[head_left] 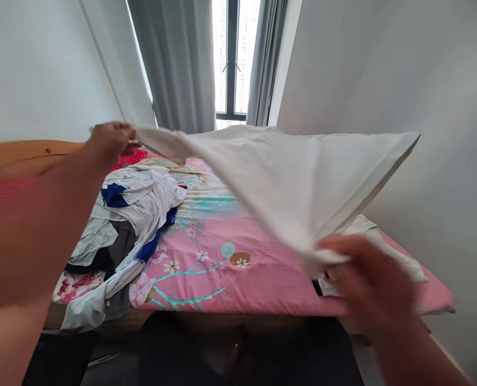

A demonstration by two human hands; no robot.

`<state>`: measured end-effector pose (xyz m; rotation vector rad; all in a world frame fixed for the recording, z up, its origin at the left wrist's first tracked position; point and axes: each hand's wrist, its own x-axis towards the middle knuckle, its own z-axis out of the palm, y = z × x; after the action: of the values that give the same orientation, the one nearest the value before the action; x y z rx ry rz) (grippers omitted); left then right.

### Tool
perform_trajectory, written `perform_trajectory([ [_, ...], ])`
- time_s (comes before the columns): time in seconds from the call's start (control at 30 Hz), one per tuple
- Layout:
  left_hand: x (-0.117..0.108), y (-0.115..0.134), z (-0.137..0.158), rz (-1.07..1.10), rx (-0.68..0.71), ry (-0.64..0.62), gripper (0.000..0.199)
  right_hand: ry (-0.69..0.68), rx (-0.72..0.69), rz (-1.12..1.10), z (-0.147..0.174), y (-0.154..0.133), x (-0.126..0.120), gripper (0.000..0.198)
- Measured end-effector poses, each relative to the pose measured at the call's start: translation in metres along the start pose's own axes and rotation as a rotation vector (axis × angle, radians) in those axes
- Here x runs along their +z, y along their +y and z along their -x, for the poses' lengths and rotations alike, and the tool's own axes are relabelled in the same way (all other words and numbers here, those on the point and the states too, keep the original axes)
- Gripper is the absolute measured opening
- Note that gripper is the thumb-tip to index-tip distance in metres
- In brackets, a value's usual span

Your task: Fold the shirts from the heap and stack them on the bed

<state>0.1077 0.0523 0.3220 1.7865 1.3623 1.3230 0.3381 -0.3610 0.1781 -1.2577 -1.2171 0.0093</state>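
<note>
A white garment, it looks like a shirt [270,177], is stretched out in the air above the bed, between my two hands. My left hand [112,142] is closed on one end of it, up and to the left. My right hand [367,268], blurred by motion, grips its near edge low on the right. The far right corner of the cloth flares out toward the wall. Its exact cut is hard to make out because of the folds and the blur.
A bed with a pink floral sheet [238,289] lies before me. Crumpled clothes [142,198] in white, blue and grey are heaped on its left. White folded cloth [399,257] lies at the right by the wall. Behind are grey curtains [178,64] and a window [232,59].
</note>
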Motion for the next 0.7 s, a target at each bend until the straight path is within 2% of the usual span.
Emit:
perform_trajectory([
  [0.1,0.020,-0.077,0.038,-0.091,-0.064,-0.068,0.022,-0.470,-0.089,0.138,0.041,0.011,0.073,0.018],
  [0.2,0.042,-0.148,0.107,-0.121,-0.099,-0.253,0.021,-0.850,0.073,0.167,0.093,0.039,0.143,0.029],
  [0.27,0.055,-0.187,0.164,-0.160,-0.106,-0.460,0.022,-1.051,0.163,0.127,0.127,0.059,0.168,0.032],
  [0.33,0.064,-0.216,0.224,-0.183,-0.093,-0.620,0.021,-1.141,0.216,0.106,0.154,0.076,0.171,0.027],
  [0.4,0.070,-0.232,0.278,-0.203,-0.049,-0.704,0.025,-1.096,0.273,0.109,0.169,0.091,0.156,0.022],
  [0.5,0.077,-0.235,0.338,-0.131,0.134,-0.755,0.023,-0.846,0.429,0.151,0.175,0.114,0.119,0.021],
  [0.6,0.089,-0.227,0.367,-0.122,0.367,-0.790,0.021,-0.575,0.590,0.302,0.177,0.135,0.087,0.024],
  [0.7,0.104,-0.227,0.375,-0.221,0.493,-0.803,0.033,-0.506,0.608,0.468,0.183,0.150,0.071,0.039],
])
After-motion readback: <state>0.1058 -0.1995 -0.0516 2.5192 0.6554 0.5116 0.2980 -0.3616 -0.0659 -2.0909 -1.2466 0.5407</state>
